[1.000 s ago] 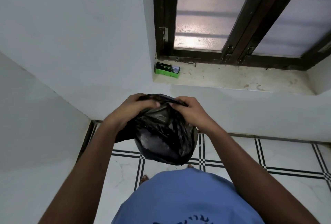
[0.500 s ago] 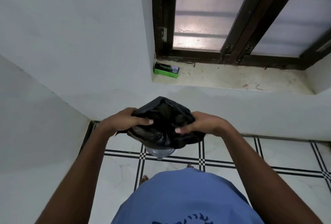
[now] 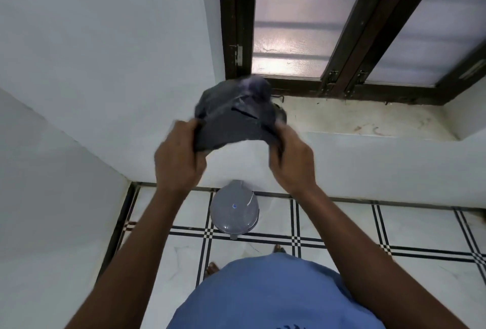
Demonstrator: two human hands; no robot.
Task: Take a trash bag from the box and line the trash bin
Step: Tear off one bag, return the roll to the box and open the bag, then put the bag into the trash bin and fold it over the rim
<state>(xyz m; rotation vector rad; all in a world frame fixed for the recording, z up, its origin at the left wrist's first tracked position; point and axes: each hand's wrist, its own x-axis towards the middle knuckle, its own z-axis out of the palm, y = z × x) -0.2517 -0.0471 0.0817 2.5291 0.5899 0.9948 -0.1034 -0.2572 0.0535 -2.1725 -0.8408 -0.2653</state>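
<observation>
A black trash bag [image 3: 236,115] billows upward in front of the window sill, blurred by motion. My left hand [image 3: 178,158] grips its left edge and my right hand [image 3: 292,160] grips its right edge, the two held apart. Below them on the floor stands a small grey trash bin [image 3: 234,210] with its lid shut, close to the wall. The green box seen earlier on the sill is hidden behind the bag.
A stained window sill [image 3: 368,121] runs under a dark-framed window [image 3: 339,76]. White walls close in at the left [image 3: 52,171]. The floor [image 3: 342,226] is white tile with black lines. My blue shirt [image 3: 263,294] fills the bottom.
Both hands have risen and moved apart, flinging the bag up so it balloons. The bin below has come into full view and the green box is now covered.
</observation>
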